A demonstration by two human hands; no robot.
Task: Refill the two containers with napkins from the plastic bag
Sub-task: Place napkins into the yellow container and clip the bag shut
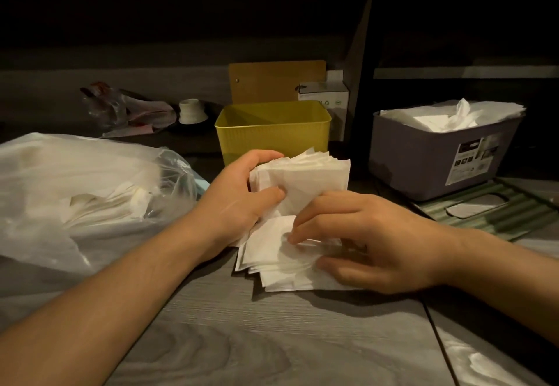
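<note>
Nearest the camera, the person's right hand (pixel 375 243) is curling its fingers over a fanned, slipping pile of napkins (pixel 281 261) lying on the grey wooden table (pixel 272 340), thumb tucked under the near edge and fingertips pinching the top sheets. Just beyond, the left hand (pixel 242 201) is gripping an upright wad of napkins (pixel 308 177), thumb across the front and fingers wrapped round the back. The two bundles are meeting between the hands, and it looks as if the person is squaring them into one stack, though the blur at the right fingertips is making that hard to confirm.

To do this well, the person is better off tapping the edges level against the table before lifting, since the lower sheets are splaying out at several angles and are likely to shed if carried loose. A firm pinch across the whole thickness, not only the top sheets, should keep the stack together.

To the left, the plastic bag (pixel 90 192) is lying open on the table with more napkins inside. Behind the hands, the yellow container (pixel 272 134) is standing with none showing inside, and is the likely destination. Farther right, the purple container (pixel 435 158) is already holding napkins up past its rim, with a ribbed green lid (pixel 496 213) lying just in front of it.
</note>
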